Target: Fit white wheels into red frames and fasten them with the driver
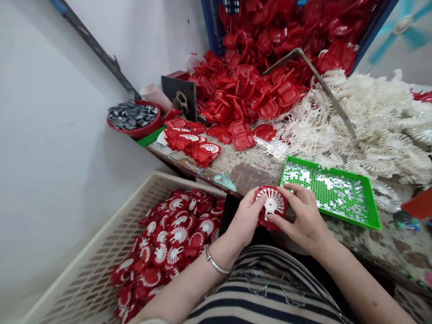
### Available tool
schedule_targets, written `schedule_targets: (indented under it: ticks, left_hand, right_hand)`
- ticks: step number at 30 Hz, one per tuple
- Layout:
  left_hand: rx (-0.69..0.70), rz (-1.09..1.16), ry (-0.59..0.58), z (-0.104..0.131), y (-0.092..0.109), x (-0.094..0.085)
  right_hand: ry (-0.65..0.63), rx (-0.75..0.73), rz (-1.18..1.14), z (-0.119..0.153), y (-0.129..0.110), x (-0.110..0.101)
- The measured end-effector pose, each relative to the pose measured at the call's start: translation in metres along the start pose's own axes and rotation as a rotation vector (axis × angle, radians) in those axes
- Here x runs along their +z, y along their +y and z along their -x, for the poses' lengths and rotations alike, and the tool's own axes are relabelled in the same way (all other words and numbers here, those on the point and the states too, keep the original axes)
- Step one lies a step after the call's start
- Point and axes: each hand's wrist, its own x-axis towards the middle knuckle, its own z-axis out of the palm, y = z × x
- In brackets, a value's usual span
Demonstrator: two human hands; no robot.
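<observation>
Close in front of my body I hold a red plastic part with a white fan-shaped plastic piece lying on its face. My left hand grips its left side, the thumb pressed on the front. On the right, my right hand has its fingertips at the top edge and its thumb on the lower part of the white piece. Just beyond my right hand, a green tray with small shiny silver pieces sits on the worktable.
White spoked pieces are heaped at the right, red parts behind. A bent metal bar rises among them. A red bowl holds grey metal pieces. Below left, a pale crate contains red-and-white parts. A fan stands behind.
</observation>
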Motion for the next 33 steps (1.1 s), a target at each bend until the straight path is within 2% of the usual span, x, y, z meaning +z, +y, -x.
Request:
schedule_targets:
  ticks: [4, 17, 22, 28, 33]
  left_hand:
    - [0.016, 0.010, 0.013, 0.002, 0.002, 0.005]
    - [0.027, 0.011, -0.034, 0.005, -0.003, 0.003]
    - [0.040, 0.027, 0.012, 0.006, -0.001, 0.005]
    - [0.050, -0.025, -0.024, 0.009, -0.001, 0.004]
    - [0.088, -0.086, 0.010, 0.010, -0.004, 0.002]
  right_hand:
    - [-0.058, 0.018, 0.067, 0.009, -0.004, 0.001]
    - [-0.056, 0.008, 0.169, 0.014, -0.011, -0.005]
    - [-0.051, 0.004, 0.150, 0.013, -0.013, -0.006]
    - [-0.051, 0.003, 0.177, 0.012, -0.018, -0.006]
    - [-0.045, 0.013, 0.190, 0.014, -0.023, 0.000]
